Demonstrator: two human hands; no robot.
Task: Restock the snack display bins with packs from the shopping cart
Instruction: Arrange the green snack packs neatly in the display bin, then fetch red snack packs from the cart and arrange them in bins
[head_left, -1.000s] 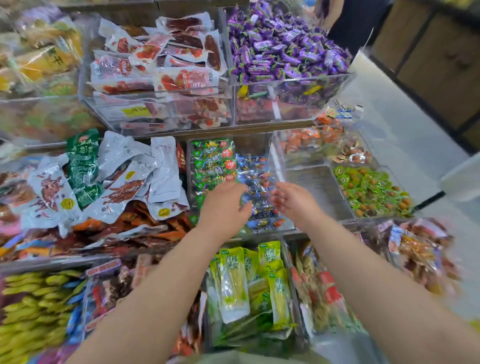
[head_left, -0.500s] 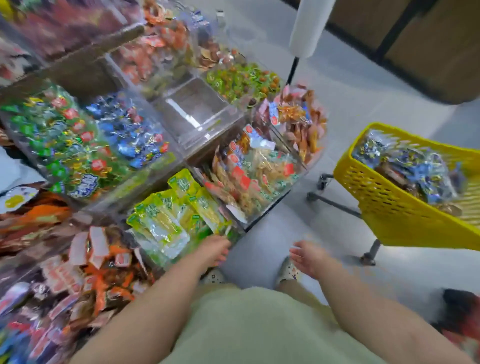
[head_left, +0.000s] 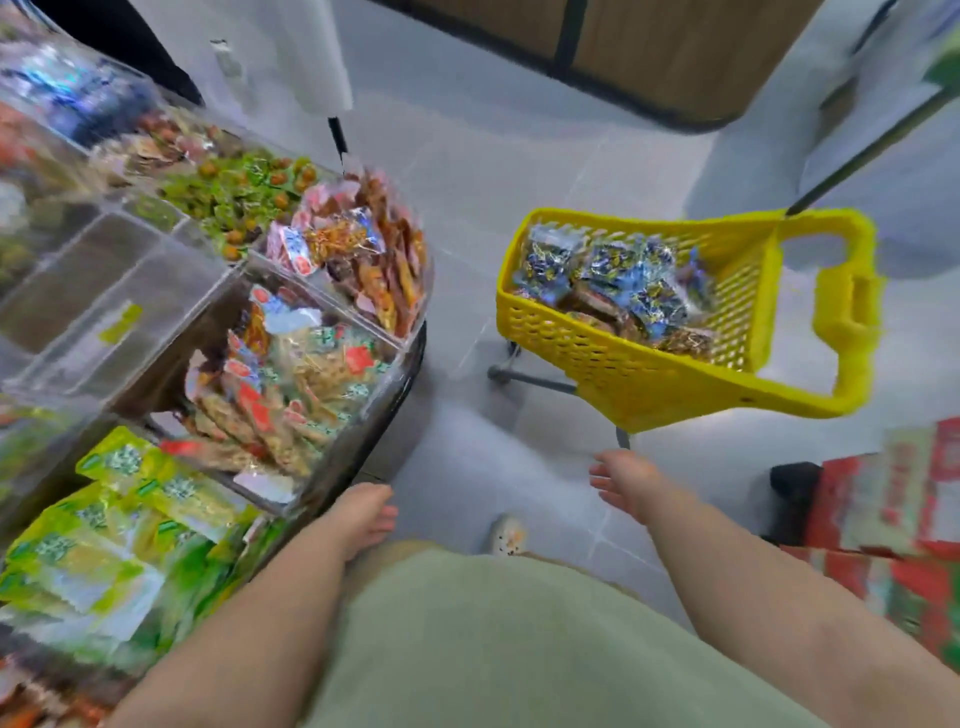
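Note:
A yellow shopping cart (head_left: 644, 374) stands on the grey floor to the right, holding several blue and brown snack packs (head_left: 618, 286). On the left are the clear display bins (head_left: 332, 364), filled with mixed snacks; one bin (head_left: 98, 291) near the left edge looks almost bare. My left hand (head_left: 363, 514) hangs by the corner of the bins with nothing in it, fingers loosely apart. Below the cart, my right hand (head_left: 626, 480) is stretched toward it, fingers spread, holding nothing.
Green packs (head_left: 104, 525) fill the nearest bin at the lower left. Red and green boxes (head_left: 893, 509) are stacked at the right edge. A wooden counter (head_left: 649, 47) runs along the back. A white roll on a black pole (head_left: 322, 78) rises behind the bins.
My view has swung from the bins down and right to the cart. Both hands left the candy bin and dropped low; the right one now reaches toward the cart.

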